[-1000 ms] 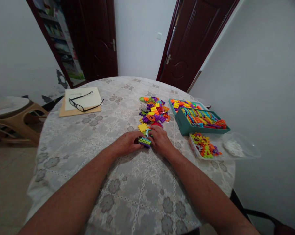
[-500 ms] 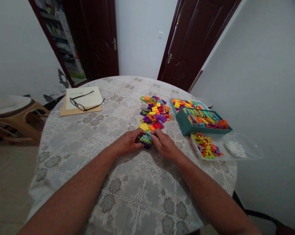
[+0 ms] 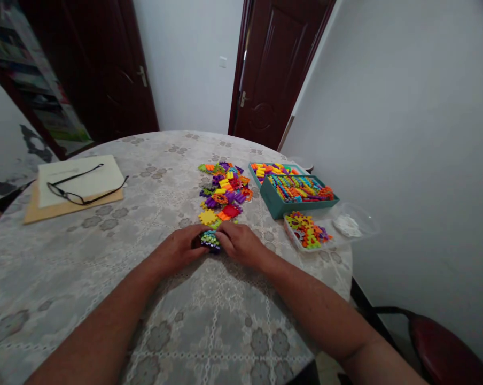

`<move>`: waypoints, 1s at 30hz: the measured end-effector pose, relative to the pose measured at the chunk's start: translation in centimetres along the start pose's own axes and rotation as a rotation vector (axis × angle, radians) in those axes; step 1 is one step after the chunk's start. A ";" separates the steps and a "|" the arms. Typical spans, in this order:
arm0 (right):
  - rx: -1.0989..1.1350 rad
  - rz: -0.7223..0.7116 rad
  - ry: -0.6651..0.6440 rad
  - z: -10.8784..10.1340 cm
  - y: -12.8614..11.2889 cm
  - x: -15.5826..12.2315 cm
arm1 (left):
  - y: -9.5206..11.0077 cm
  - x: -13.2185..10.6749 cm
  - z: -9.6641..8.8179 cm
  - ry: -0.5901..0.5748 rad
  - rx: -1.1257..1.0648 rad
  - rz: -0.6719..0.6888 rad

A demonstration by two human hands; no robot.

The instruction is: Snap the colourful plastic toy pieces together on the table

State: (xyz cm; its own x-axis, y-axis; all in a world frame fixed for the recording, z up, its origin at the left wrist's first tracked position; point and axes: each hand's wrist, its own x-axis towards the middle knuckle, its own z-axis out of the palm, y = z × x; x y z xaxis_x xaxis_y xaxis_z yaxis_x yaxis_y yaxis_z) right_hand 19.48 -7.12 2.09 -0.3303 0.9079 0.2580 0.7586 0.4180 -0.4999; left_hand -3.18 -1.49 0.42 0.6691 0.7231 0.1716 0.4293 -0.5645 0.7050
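- Mid-frame, I see a small plastic stack (image 3: pixel 210 240) with bumpy, toothed layers in blue, green and dark purple.
- My left hand (image 3: pixel 184 245) curls partway around its left side; my right hand (image 3: pixel 240 244) has fingers bunched, gripping its right edge.
- Just above them I see a loose heap (image 3: pixel 225 190) of bright toothed and ribbed pieces.
- A grey, flower-patterned tablecloth (image 3: pixel 181 326) fills the lower frame.
- At upper centre, a dark, glossy panelled door (image 3: pixel 271 59) meets the pale wall (image 3: pixel 189 53).
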 end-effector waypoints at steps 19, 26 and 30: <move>-0.024 0.081 0.232 -4.5 0.8 0.2 | -0.5 0.1 0.3 0.019 -0.019 -0.115; -0.346 0.436 0.567 -17.3 9.6 -1.2 | -1.0 0.2 0.4 0.024 0.020 -0.101; -0.551 0.722 0.540 -22.4 16.6 -2.7 | -0.8 0.3 0.4 0.022 0.024 -0.105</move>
State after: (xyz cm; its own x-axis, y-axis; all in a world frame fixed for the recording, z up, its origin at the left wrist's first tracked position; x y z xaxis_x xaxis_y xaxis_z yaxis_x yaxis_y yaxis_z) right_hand 45.57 -3.28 11.62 0.4921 0.7451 0.4501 0.8704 -0.4106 -0.2718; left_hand -3.13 -0.96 -0.37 0.6067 0.7869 0.1128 0.5110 -0.4947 0.7029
